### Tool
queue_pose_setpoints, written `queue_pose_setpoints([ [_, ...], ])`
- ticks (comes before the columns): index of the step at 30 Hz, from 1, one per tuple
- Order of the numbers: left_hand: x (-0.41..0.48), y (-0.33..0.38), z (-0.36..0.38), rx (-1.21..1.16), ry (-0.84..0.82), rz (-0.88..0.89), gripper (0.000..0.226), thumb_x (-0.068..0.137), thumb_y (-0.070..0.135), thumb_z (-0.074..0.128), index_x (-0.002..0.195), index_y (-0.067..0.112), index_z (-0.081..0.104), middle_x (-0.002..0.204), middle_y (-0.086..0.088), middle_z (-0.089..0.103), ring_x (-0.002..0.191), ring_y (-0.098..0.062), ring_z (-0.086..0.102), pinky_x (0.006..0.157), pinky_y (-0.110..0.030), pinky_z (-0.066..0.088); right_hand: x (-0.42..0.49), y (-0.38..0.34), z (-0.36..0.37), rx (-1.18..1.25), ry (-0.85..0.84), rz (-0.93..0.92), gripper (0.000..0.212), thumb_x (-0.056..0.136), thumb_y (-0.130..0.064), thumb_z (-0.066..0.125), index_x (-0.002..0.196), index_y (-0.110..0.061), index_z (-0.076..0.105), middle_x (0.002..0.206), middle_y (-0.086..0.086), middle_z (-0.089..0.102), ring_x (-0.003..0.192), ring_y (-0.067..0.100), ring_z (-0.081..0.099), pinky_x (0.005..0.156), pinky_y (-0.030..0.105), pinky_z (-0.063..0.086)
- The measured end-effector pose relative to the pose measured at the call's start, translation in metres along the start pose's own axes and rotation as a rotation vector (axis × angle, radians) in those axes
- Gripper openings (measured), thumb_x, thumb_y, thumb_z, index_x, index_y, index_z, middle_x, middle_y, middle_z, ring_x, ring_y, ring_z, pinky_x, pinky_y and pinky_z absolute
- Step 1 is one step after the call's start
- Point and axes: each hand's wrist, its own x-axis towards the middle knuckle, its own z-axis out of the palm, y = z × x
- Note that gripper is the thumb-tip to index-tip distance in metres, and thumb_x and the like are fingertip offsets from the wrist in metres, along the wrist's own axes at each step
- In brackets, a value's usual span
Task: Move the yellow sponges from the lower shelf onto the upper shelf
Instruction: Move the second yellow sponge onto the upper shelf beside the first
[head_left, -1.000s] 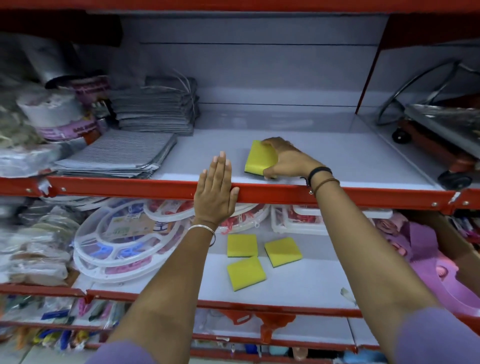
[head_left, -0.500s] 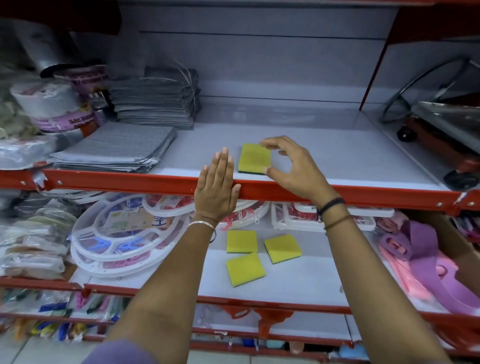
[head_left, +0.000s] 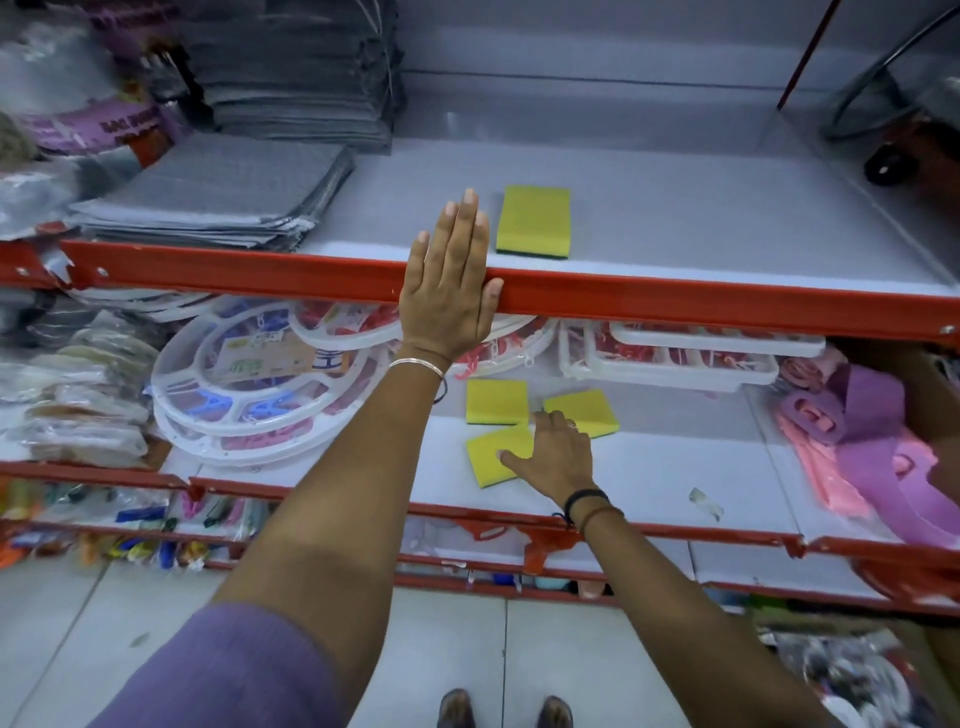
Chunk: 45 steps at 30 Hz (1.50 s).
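Observation:
One yellow sponge (head_left: 533, 220) lies flat on the upper shelf (head_left: 701, 223), just behind its red front rail. My left hand (head_left: 449, 291) rests flat and open on that rail, beside the sponge. On the lower shelf (head_left: 649, 467) lie three yellow sponges: a back left one (head_left: 496, 401), a back right one (head_left: 589, 411) and a front one (head_left: 491, 457). My right hand (head_left: 553, 454) is spread over the front sponge, thumb and fingers touching it, holding nothing.
Stacks of grey cloths (head_left: 218, 197) fill the upper shelf's left side. A wheeled trolley (head_left: 904, 150) stands at its right. White round plastic racks (head_left: 249, 395) sit left of the lower sponges, pink and purple items (head_left: 857, 441) to the right.
My right hand let go of the sponge on the upper shelf and dropped to the lower shelf, onto the front sponge. The left hand stayed on the rail. The view tilted down.

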Motion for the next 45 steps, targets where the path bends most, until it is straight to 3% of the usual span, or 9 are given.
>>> queue_pose_setpoints([
  [4,-0.002,0.001,0.000,-0.003,0.021,0.005,0.062,0.096,0.037,0.017,0.149,0.010,-0.003,0.158,-0.003,-0.009,0.146,-0.015,-0.004,0.118,-0.035,0.006,0.015,-0.009,0.035,0.017,-0.137,0.159,0.109,0.066,-0.071,0.061,0.143,-0.003,0.025,0.147,0.016,0.032,0.135,0.034,0.034,0.104,0.047,0.038],
  [8,-0.002,0.000,0.001,-0.008,0.020,0.003,0.062,0.096,0.037,0.017,0.150,0.011,0.000,0.158,-0.004,-0.008,0.145,-0.014,-0.004,0.118,-0.035,0.004,0.018,-0.020,0.054,-0.018,-0.149,0.211,0.130,0.057,-0.077,0.063,0.146,0.002,0.010,0.151,0.015,0.025,0.140,0.033,0.027,0.109,0.046,0.031],
  [15,0.000,0.002,0.000,0.003,0.044,-0.008,0.063,0.096,0.037,0.017,0.149,0.011,-0.004,0.157,-0.001,-0.013,0.146,-0.014,-0.003,0.118,-0.035,0.004,0.008,-0.006,0.040,0.077,-0.146,0.102,0.116,0.060,-0.061,0.071,0.146,-0.005,0.018,0.144,0.016,0.033,0.133,0.035,0.033,0.107,0.044,0.034],
  [21,0.001,0.003,-0.002,0.037,0.015,-0.037,0.058,0.096,0.036,0.019,0.148,0.010,0.016,0.144,-0.012,0.040,0.146,-0.015,-0.001,0.117,-0.035,0.009,-0.014,0.011,-0.037,-0.110,-0.245,-0.101,0.094,0.065,-0.059,0.065,0.143,-0.018,0.033,0.145,0.008,0.039,0.132,0.031,0.035,0.104,0.043,0.027],
  [26,0.000,0.002,-0.005,0.057,-0.018,-0.051,0.060,0.097,0.036,0.019,0.149,0.009,0.007,0.147,-0.012,0.037,0.146,-0.016,0.000,0.117,-0.035,0.010,-0.044,0.008,-0.135,0.074,-0.273,-0.274,0.101,0.052,-0.054,0.067,0.143,-0.026,0.033,0.138,0.001,0.044,0.131,0.027,0.036,0.105,0.039,0.032],
  [32,0.001,0.003,-0.010,0.041,-0.032,-0.048,0.060,0.097,0.036,0.019,0.149,0.010,0.005,0.153,-0.010,0.023,0.146,-0.016,0.001,0.118,-0.034,0.007,-0.069,-0.002,-0.253,0.194,-0.039,-0.530,0.104,0.046,-0.057,0.064,0.140,-0.019,0.043,0.128,0.000,0.050,0.119,0.017,0.044,0.105,0.032,0.035],
  [35,0.001,0.003,-0.010,0.043,-0.030,-0.044,0.060,0.097,0.037,0.018,0.149,0.009,0.006,0.159,-0.005,-0.001,0.146,-0.017,0.003,0.118,-0.035,0.006,-0.050,0.001,-0.285,0.139,0.143,-0.505,0.103,0.047,-0.052,0.068,0.140,-0.019,0.041,0.132,0.005,0.048,0.122,0.024,0.042,0.104,0.034,0.034],
  [38,0.000,0.002,-0.009,0.045,-0.027,-0.042,0.060,0.097,0.037,0.018,0.149,0.009,0.008,0.158,-0.004,-0.004,0.146,-0.018,0.005,0.118,-0.035,0.008,-0.010,0.006,-0.298,0.135,0.250,-0.402,0.097,0.053,-0.037,0.077,0.140,-0.017,0.040,0.141,0.007,0.044,0.129,0.026,0.039,0.105,0.031,0.031],
  [45,-0.001,0.002,-0.004,0.041,0.004,-0.029,0.060,0.096,0.036,0.019,0.149,0.008,0.012,0.158,-0.005,0.001,0.146,-0.019,0.009,0.117,-0.036,0.011,0.069,0.024,-0.274,0.201,0.115,-0.202,0.084,0.062,-0.024,0.075,0.137,-0.027,0.036,0.138,0.002,0.043,0.120,0.021,0.040,0.088,0.030,0.037],
])
